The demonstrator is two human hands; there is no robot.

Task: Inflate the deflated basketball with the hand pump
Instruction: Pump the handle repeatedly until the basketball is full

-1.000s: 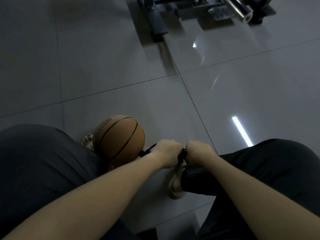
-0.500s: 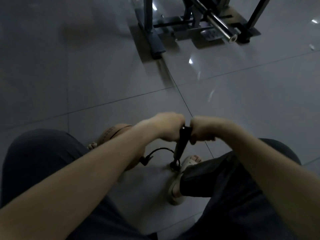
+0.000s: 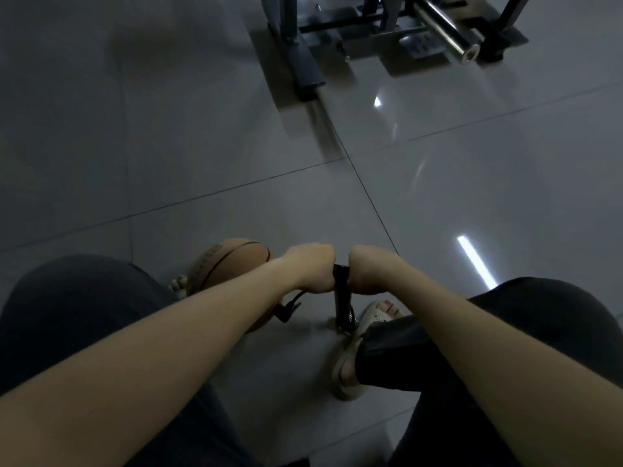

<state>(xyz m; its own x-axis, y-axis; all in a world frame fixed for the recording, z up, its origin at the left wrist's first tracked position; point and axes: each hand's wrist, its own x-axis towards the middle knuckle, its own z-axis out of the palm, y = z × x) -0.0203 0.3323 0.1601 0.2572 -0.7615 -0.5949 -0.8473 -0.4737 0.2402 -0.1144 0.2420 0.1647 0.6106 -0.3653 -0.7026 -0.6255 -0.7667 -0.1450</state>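
Glossy tiled floor (image 3: 209,136), orange black-seamed basketball (image 3: 231,264)

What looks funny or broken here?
Nothing stands out. The left hand and right hand grip the handle of the pump, which stands about upright beside a sandal. Its hose runs toward the basketball, whose visible part looks unharmed; a forearm hides the rest.

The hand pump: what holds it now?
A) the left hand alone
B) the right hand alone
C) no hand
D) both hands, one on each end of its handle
D: the left hand and the right hand each grip one end of the handle atop the upright hand pump.
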